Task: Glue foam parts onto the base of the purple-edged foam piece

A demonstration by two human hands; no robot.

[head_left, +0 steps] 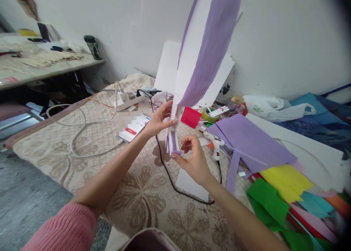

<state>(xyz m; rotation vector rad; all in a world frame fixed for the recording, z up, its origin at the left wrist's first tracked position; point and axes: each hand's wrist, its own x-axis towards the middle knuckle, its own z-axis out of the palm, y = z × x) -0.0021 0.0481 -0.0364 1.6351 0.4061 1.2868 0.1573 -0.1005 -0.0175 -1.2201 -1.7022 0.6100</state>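
A tall white foam piece with a purple felt strip [208, 42] stands upright above a patterned table cloth [90, 141]. My left hand [160, 120] is closed on its narrow lower stem from the left side. Just below, my right hand [192, 159] pinches the purple bottom end of the stem between thumb and fingers. Right of my right hand a white glue gun [215, 143] lies on the cloth, its black cord [167, 170] running under my hands.
A phone [134, 127] and a power strip [127, 99] with white cables lie to the left. Purple felt sheets [252, 141], coloured felt [285, 196] and white boards [309, 152] cover the right side. A red box [190, 117] and tape roll [208, 115] sit behind. A side table [41, 68] stands far left.
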